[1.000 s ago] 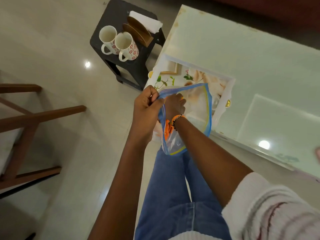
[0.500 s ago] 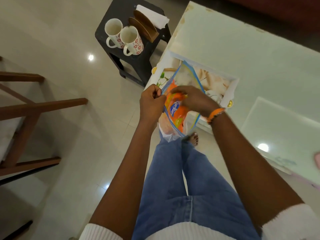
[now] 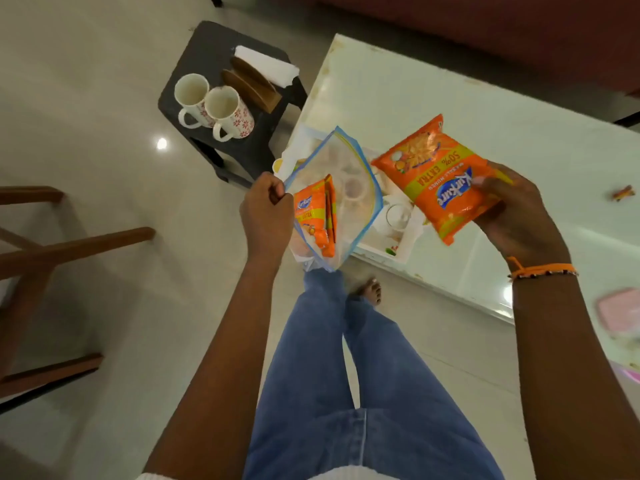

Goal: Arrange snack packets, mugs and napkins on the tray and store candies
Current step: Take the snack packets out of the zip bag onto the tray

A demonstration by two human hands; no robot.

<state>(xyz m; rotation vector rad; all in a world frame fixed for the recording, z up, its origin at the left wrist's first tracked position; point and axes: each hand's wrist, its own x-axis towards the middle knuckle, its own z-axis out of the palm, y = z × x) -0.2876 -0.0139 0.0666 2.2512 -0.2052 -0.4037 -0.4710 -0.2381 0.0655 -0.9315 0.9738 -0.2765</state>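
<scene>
My left hand (image 3: 266,209) pinches the rim of a clear zip bag (image 3: 349,202) with blue edges, held up over the table's corner. More orange snack packets (image 3: 317,216) stand inside the bag. My right hand (image 3: 516,220) grips one orange snack packet (image 3: 436,174) out to the right, above the table. The white tray (image 3: 405,242) with a floral print lies on the table beneath the bag, partly hidden by it. Two white mugs (image 3: 214,105) with red flowers stand on a black stool (image 3: 207,50), beside a wooden holder (image 3: 251,83) with white napkins (image 3: 266,65).
The pale glass-topped table (image 3: 485,98) fills the right side. A wrapped candy (image 3: 623,194) lies on it at far right, and a pink box (image 3: 620,315) sits at the right edge. A wooden chair frame (image 3: 45,251) stands to the left. My legs are below.
My right hand has come out of the zip bag with one orange packet and moved right over the table. The left hand still holds the bag's rim.
</scene>
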